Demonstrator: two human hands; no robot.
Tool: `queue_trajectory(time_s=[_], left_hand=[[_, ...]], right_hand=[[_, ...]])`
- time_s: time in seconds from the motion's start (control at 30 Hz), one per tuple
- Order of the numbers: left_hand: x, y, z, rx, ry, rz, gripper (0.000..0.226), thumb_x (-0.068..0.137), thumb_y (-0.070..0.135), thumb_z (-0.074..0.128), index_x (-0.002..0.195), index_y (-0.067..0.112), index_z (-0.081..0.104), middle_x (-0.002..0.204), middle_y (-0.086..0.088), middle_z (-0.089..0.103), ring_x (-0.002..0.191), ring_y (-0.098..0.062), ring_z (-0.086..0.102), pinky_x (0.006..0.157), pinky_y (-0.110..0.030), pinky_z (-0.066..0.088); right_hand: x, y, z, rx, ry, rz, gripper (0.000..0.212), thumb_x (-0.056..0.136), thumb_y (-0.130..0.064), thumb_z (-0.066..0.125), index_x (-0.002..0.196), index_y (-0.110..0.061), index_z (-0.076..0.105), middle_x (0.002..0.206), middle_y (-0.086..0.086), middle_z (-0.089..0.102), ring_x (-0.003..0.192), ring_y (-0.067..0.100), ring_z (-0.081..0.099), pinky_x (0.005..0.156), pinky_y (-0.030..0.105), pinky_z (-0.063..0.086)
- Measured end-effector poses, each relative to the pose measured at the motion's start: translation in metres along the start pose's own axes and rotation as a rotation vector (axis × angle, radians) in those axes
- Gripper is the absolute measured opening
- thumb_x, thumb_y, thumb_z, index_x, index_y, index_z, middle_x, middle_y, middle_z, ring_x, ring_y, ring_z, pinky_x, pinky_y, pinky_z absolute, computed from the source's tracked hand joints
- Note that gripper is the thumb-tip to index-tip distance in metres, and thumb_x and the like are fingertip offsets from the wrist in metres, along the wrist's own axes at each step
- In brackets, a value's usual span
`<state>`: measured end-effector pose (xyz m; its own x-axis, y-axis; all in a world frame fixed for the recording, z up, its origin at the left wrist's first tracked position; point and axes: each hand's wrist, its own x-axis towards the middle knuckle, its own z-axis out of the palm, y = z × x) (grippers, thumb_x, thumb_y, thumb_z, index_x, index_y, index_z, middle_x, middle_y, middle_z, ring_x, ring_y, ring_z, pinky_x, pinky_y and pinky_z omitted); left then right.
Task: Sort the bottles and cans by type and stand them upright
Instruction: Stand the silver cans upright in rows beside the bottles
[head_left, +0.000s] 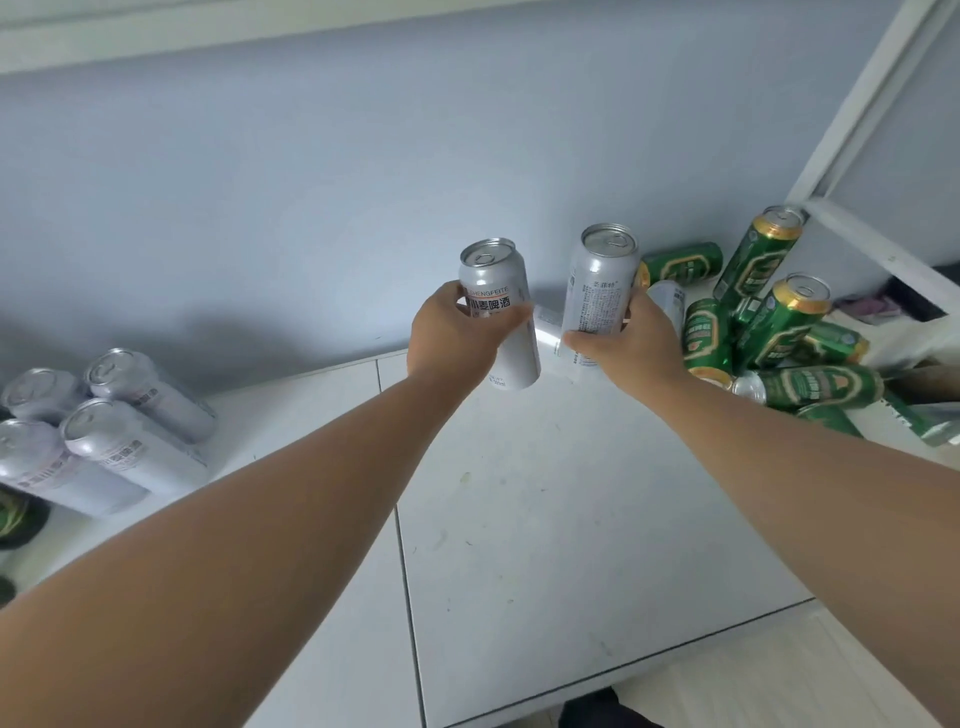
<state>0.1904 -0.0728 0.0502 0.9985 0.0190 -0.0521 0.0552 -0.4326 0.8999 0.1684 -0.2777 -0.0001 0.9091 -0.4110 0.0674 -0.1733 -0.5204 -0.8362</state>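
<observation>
Left hand gripping silver can; right hand gripping second silver can; both standing upright, tops pointing up.

Each hand, left and right, grips an upright silver can; green cans lie heaped beside the right hand.

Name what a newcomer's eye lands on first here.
Dead centre, the left hand and right hand each grip a can: the left-hand silver can and right-hand silver can, both upright at the far side of the white table. On the right is a jumble of green cans, many on their sides. Far left, four silver cans stand grouped upright.
</observation>
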Motion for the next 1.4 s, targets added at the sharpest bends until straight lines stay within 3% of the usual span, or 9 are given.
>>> queue_trajectory(time_s=[0.13, 0.43, 0.7, 0.93, 1.1, 1.27, 1.4], left_hand=[[-0.016, -0.006, -0.017, 0.017, -0.021, 0.026, 0.037, 0.072, 0.052, 0.083, 0.091, 0.026, 0.066, 0.073, 0.011, 0.065, 0.063, -0.008, 0.062, 0.056, -0.025, 0.043], [-0.066, -0.008, -0.037, 0.052, 0.031, 0.022, 0.037, 0.072, 0.051, 0.081, 0.093, 0.026, 0.066, 0.078, 0.011, 0.066, 0.070, -0.010, 0.063, 0.061, -0.028, 0.046], [-0.125, -0.016, -0.053, 0.107, 0.123, -0.008, 0.037, 0.070, 0.052, 0.080, 0.095, 0.028, 0.065, 0.083, 0.012, 0.067, 0.076, -0.009, 0.066, 0.060, -0.028, 0.046], [-0.156, -0.030, -0.085, 0.130, 0.161, 0.007, 0.037, 0.071, 0.052, 0.081, 0.093, 0.028, 0.063, 0.081, 0.012, 0.066, 0.075, -0.011, 0.065, 0.058, -0.026, 0.042], [-0.162, -0.043, -0.120, 0.158, 0.147, 0.026, 0.036, 0.072, 0.052, 0.080, 0.091, 0.028, 0.061, 0.081, 0.012, 0.066, 0.075, -0.010, 0.064, 0.058, -0.027, 0.041], [-0.163, -0.069, -0.167, 0.169, 0.126, 0.038, 0.040, 0.067, 0.056, 0.080, 0.090, 0.028, 0.062, 0.082, 0.010, 0.067, 0.078, -0.014, 0.066, 0.064, -0.032, 0.052], [-0.166, -0.092, -0.212, 0.179, 0.118, 0.045, 0.036, 0.072, 0.052, 0.082, 0.089, 0.029, 0.060, 0.077, 0.013, 0.064, 0.071, -0.007, 0.062, 0.057, -0.027, 0.042]], right_hand=[[-0.025, -0.009, 0.004, 0.024, 0.019, -0.005, 0.063, 0.069, -0.033, 0.088, 0.121, -0.017, 0.058, 0.107, -0.004, 0.069, 0.094, 0.017, 0.066, 0.077, 0.032, 0.054], [-0.060, -0.016, -0.004, 0.042, -0.036, -0.028, 0.065, 0.059, -0.045, 0.086, 0.114, -0.022, 0.060, 0.103, -0.008, 0.070, 0.091, 0.013, 0.069, 0.076, 0.037, 0.059], [-0.101, -0.023, -0.013, 0.014, -0.117, -0.093, 0.056, 0.067, -0.034, 0.088, 0.112, -0.018, 0.059, 0.103, -0.006, 0.068, 0.089, 0.014, 0.066, 0.063, 0.024, 0.047], [-0.141, -0.043, -0.008, 0.029, -0.144, -0.116, 0.055, 0.069, -0.031, 0.088, 0.113, -0.016, 0.059, 0.101, -0.006, 0.067, 0.086, 0.012, 0.065, 0.059, 0.020, 0.045], [-0.165, -0.062, 0.014, 0.031, -0.137, -0.102, 0.055, 0.068, -0.034, 0.088, 0.111, -0.019, 0.058, 0.096, -0.011, 0.066, 0.084, 0.007, 0.065, 0.060, 0.023, 0.045], [-0.192, -0.086, 0.052, 0.049, -0.121, -0.082, 0.057, 0.066, -0.034, 0.088, 0.113, -0.017, 0.060, 0.100, -0.007, 0.069, 0.086, 0.010, 0.067, 0.060, 0.024, 0.047], [-0.220, -0.105, 0.093, 0.082, -0.114, -0.062, 0.056, 0.068, -0.031, 0.089, 0.113, -0.017, 0.059, 0.099, -0.006, 0.068, 0.082, 0.007, 0.065, 0.059, 0.021, 0.045]])
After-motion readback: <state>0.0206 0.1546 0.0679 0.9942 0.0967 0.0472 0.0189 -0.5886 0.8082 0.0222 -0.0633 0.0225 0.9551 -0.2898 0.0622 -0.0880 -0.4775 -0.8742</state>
